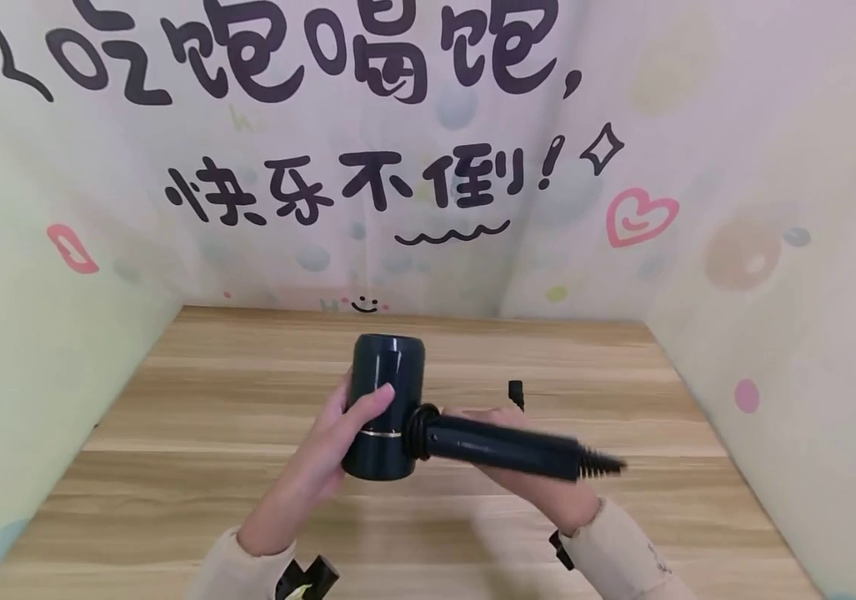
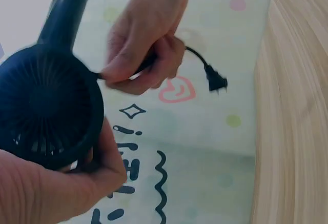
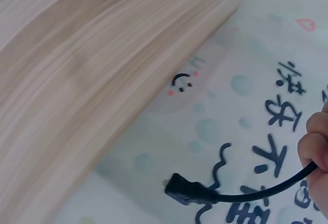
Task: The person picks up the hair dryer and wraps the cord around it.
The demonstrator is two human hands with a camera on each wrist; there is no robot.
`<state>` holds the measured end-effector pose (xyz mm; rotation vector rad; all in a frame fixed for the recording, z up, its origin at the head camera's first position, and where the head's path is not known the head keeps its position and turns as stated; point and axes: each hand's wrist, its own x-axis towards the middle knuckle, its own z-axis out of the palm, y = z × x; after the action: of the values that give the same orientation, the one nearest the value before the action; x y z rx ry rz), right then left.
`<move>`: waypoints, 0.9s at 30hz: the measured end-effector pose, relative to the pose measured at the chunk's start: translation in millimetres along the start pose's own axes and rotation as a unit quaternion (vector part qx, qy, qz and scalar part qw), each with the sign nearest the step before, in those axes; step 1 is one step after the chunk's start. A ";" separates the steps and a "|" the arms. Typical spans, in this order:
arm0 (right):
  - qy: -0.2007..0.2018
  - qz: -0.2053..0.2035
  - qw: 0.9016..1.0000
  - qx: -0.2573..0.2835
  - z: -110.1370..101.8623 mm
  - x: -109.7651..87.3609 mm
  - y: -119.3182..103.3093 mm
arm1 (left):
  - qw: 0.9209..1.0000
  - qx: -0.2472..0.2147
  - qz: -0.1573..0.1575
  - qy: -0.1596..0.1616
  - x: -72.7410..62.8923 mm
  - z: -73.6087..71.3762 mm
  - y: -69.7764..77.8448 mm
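Observation:
A dark navy hair dryer (image 1: 386, 379) is held up over the table, its round body gripped by my left hand (image 1: 337, 429) with the thumb across the front. Its handle (image 1: 506, 446) points to the right, and black cord is wound around the neck where handle meets body. Behind the handle, my right hand (image 1: 525, 483) grips the cord; the left wrist view shows those fingers (image 2: 166, 60) curled round it. A short end of cord with a black plug (image 3: 187, 189) sticks out past the right hand. The dryer's round vented grille (image 2: 46, 101) faces the left wrist camera.
Under both hands lies a wood-grain table (image 1: 247, 358). Pale cloth walls (image 1: 735, 167) with printed lettering, hearts and dots stand along its back and both sides. Black wrist straps (image 1: 311, 577) sit at the cream sleeves (image 1: 240, 571).

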<state>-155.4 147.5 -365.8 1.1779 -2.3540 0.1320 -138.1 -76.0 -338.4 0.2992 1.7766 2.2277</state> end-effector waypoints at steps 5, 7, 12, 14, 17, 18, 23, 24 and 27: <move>-0.040 0.036 0.990 0.127 4.7 -6.0 8.8 | 0.992 0.090 0.007 -0.084 2.5 -3.1 -2.1; -0.033 0.024 0.995 0.094 4.9 -7.4 9.2 | 0.989 0.114 0.008 -0.099 3.0 -3.0 -2.5; 0.004 0.022 0.998 0.055 -0.2 -7.1 11.5 | 0.978 0.172 0.012 -0.114 5.1 -4.3 -2.2; 0.003 0.022 0.999 0.048 -4.7 -5.4 13.0 | 0.974 0.187 0.011 -0.127 5.9 -6.1 -1.7; 0.000 0.029 0.999 0.036 -11.8 -3.3 14.4 | 0.970 0.187 0.007 -0.153 7.7 -8.1 -2.6; 0.000 0.035 0.999 0.035 -14.3 -2.7 14.3 | 0.970 0.185 0.005 -0.159 8.4 -8.5 -3.1; -0.005 0.081 0.996 0.034 -26.1 -0.3 10.2 | 0.969 0.180 -0.005 -0.167 9.5 -9.9 -5.8; -0.008 0.088 0.996 0.033 -28.1 0.2 8.8 | 0.970 0.180 -0.008 -0.165 9.5 -9.9 -6.3; -0.011 0.111 0.993 0.041 -33.8 1.8 4.6 | 0.966 0.204 -0.005 -0.156 9.0 -9.1 -7.6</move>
<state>-146.5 159.3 -335.0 0.9549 -2.5144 0.2950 -148.9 -79.7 -348.0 0.6813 2.0266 1.6712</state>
